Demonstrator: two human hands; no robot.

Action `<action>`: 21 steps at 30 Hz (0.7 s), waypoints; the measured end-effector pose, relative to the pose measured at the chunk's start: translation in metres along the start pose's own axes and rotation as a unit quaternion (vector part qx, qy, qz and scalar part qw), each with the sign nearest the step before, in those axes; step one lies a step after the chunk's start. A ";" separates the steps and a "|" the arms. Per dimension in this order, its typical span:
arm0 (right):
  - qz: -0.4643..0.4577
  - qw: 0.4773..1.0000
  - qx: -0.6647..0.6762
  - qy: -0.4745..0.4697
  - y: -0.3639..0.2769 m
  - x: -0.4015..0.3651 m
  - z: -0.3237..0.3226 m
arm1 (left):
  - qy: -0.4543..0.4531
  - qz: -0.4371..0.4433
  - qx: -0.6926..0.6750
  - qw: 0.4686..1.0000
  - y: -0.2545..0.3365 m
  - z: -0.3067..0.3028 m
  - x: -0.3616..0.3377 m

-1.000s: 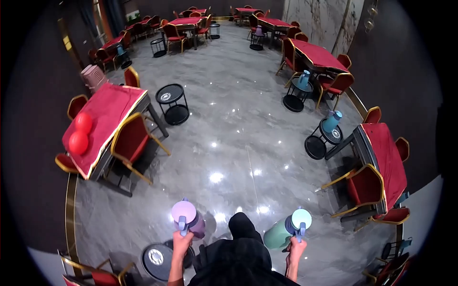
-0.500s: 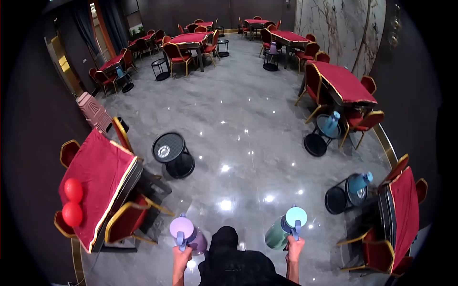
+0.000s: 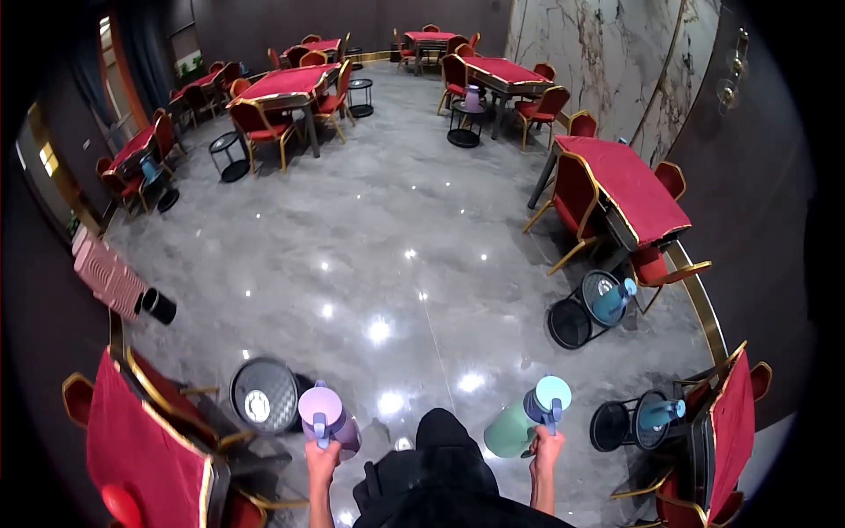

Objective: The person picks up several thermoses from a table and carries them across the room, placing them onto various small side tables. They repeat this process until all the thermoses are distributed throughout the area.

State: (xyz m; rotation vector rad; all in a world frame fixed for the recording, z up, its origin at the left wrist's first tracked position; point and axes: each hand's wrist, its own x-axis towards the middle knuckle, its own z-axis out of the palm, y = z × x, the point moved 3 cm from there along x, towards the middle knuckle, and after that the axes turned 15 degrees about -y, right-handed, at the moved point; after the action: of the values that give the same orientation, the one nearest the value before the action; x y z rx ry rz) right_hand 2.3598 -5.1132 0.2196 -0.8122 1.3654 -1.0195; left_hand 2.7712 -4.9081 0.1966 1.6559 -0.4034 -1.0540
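Observation:
My left hand is closed around the handle of a purple thermos jug with a pale lilac lid. In my right hand is a green thermos jug with a mint lid, also gripped by its handle. Both jugs are held out in front of me at either side of my body. Just left of the purple jug stands a black round side table with a white dish on top.
Red-covered tables with red-and-gold chairs line both sides. On the right, blue jugs rest on black side tables. Pink stacked stools stand by the left wall, near a black bin. Glossy grey floor runs between.
I have moved forward with both jugs. The left side table, the red tables and the right-hand stands now appear nearer and lower, and one red balloon has left view.

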 end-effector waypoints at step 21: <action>0.036 0.996 -0.021 -0.078 -0.189 0.685 0.534 | 0.077 -0.038 -0.050 0.995 0.336 0.082 0.756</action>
State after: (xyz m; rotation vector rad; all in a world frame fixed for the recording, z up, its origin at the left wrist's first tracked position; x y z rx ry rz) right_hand 2.8227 -5.8702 0.1695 -0.8498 1.2782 -0.8555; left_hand 3.2019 -5.6188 0.1684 1.6594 -0.1855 -0.9788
